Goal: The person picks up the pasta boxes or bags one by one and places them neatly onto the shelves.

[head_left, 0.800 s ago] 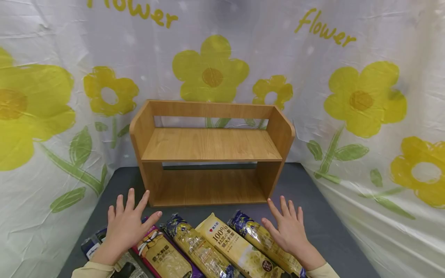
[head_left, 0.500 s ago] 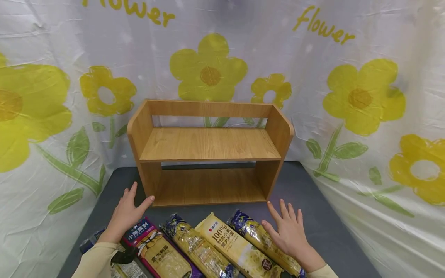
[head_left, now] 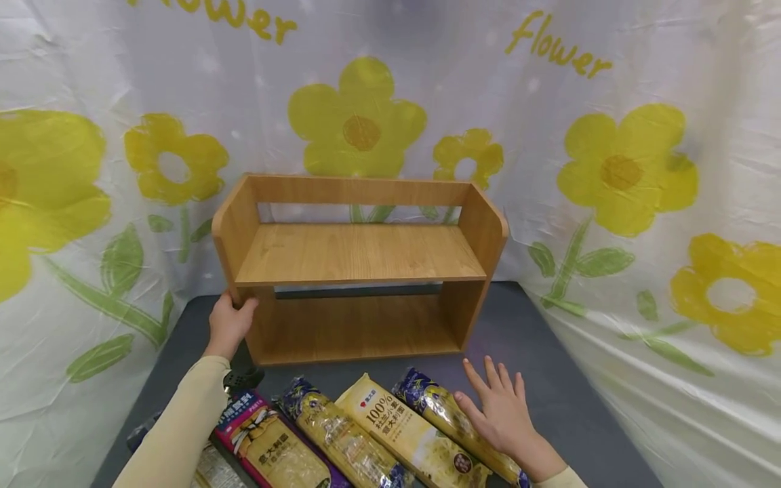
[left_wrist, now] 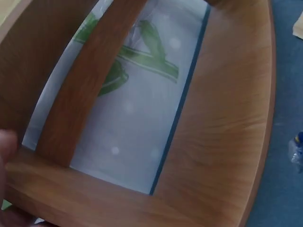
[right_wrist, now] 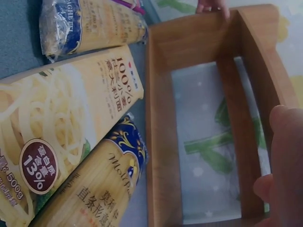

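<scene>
A two-tier wooden shelf [head_left: 360, 254] stands on the dark table in the head view. My left hand [head_left: 228, 325] grips the front edge of its left side panel, just below the middle board. In the left wrist view the thumb [left_wrist: 6, 144] lies on the panel's inner side and fingertips show beyond its outer edge. My right hand [head_left: 503, 420] is spread with fingers apart, over the rightmost spaghetti pack [head_left: 448, 413] and short of the shelf's right front corner. It holds nothing. Beside that pack lies a cream pasta packet [head_left: 409, 434].
Left of the cream packet lie another blue-ended spaghetti pack [head_left: 338, 430] and a pink-and-purple pasta packet [head_left: 277, 444]. A further pack [head_left: 216, 468] at far left is partly hidden by the left sleeve [head_left: 177, 420]. A flower-printed curtain [head_left: 390, 88] surrounds the table.
My left hand has moved forward from above the left packs to the shelf's left side panel and taken hold of it. My right hand stays nearly in place. The head view has shifted slightly.
</scene>
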The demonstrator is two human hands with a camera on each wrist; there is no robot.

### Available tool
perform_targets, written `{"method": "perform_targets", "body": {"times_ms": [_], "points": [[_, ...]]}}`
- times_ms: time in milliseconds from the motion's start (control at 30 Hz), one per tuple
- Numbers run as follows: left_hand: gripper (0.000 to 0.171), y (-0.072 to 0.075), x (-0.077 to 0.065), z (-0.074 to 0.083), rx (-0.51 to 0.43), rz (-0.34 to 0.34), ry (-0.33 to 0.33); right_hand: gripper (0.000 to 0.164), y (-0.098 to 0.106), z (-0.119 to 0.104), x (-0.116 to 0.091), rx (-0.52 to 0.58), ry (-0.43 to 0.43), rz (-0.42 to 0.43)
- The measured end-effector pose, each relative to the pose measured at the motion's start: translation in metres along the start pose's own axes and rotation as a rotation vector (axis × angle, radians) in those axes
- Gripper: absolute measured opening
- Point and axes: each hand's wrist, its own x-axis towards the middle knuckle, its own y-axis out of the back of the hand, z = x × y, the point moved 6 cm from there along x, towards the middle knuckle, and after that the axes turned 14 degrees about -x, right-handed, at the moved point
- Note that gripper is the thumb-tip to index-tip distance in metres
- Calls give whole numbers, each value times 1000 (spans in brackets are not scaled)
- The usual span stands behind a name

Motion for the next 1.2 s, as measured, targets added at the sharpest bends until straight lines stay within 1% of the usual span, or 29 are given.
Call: {"method": "perform_targets", "body": {"times_ms": [67, 133, 367, 600, 700, 800, 900, 967, 1067, 1100, 1133, 1167, 1200], "points": [[51, 2, 1, 3, 13, 30, -15, 69, 0, 0, 0, -1, 3, -1], [48, 4, 1, 4, 29, 47, -28, 69, 0, 1, 0, -1, 2, -5], [49, 5, 1, 2, 50, 30, -59, 68, 1, 2, 1, 0, 3, 2], [49, 4, 2, 0, 46, 22, -62, 65, -1, 8, 5, 48, 17, -26], [49, 4, 3, 0, 52, 19, -64, 65, -7, 16, 8, 74, 18, -56], [49, 3, 3, 1, 62, 21, -76, 67, -19, 26, 11, 138, 16, -124], [48, 3, 4, 2, 71, 23, -88, 68, -32, 36, 11, 215, 18, -212], [47, 3, 4, 3, 72, 24, -89, 69, -41, 41, 10, 247, 25, -263], [47, 2, 5, 1, 82, 26, -85, 72, -55, 48, 9, 284, 58, -325], [47, 2, 4, 1, 83, 29, -85, 74, -62, 52, 9, 291, 63, -343], [47, 2, 4, 0, 85, 32, -85, 77, -72, 59, 10, 274, 90, -367], [46, 2, 4, -1, 88, 35, -87, 79, -83, 65, 11, 277, 97, -381], [47, 1, 4, -1, 88, 36, -88, 83, -98, 75, 13, 279, 113, -394]]}}
